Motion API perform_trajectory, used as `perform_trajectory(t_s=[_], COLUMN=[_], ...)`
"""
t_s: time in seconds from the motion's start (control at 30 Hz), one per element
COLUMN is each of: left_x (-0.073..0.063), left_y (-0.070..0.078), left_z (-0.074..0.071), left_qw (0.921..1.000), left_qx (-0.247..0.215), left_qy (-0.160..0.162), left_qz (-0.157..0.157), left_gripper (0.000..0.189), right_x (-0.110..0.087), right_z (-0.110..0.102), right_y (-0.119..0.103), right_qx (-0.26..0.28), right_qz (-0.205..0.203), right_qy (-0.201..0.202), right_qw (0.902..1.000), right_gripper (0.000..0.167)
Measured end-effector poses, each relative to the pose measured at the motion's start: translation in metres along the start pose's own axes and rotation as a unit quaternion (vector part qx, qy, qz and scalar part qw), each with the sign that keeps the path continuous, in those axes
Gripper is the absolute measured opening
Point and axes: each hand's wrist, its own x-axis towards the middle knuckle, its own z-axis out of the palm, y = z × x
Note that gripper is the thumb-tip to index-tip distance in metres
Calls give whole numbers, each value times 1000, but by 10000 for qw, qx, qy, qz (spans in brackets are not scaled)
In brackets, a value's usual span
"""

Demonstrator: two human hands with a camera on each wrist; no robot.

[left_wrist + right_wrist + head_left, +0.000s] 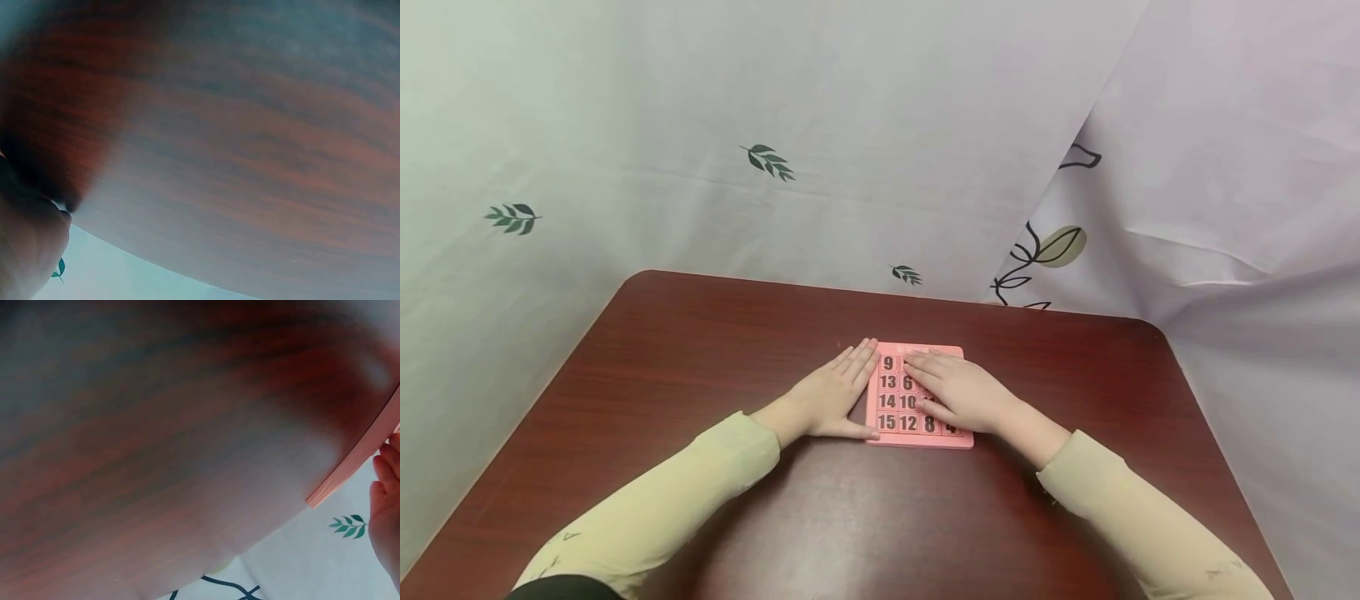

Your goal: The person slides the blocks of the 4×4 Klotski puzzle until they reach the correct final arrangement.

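A pink number slide puzzle (887,402) lies flat on the table, with black numbers such as 9, 13, 14 and 15 down its left column. Along its left edge rests my left hand (833,400), fingers straight and thumb spread to the lower left corner. My right hand (973,395) lies over the right part of the board, straight fingers across the upper tiles, hiding several of them. In the right wrist view the puzzle's pink side (356,461) shows beside the right hand's fingers (389,472). Only part of the left hand (34,240) shows in the left wrist view.
The dark red wooden table (715,333) has rounded far corners. Behind it hangs a pale curtain (850,125) with green leaf prints, meeting another cloth (1240,208) on the right. Light-coloured sleeves (662,500) cover both forearms.
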Motion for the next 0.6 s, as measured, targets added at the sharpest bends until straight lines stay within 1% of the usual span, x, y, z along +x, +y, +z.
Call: perform_trajectory(t_s=[0.2,0.43,0.6], left_x=[0,0,1], left_y=[0,0,-1], left_z=[1,1,2], left_qw=[10000,9999,9999], left_qx=[9,55,79], left_qy=[56,99,120], left_qz=[12,41,49], left_gripper=[125,126,127], right_x=[-6,-22,-27], right_z=[0,-1,1], right_y=[3,12,16], right_qx=[73,92,66], right_qz=[141,275,261], right_qy=[-49,88,186], right_qw=[9999,9995,9995], right_gripper=[65,64,65])
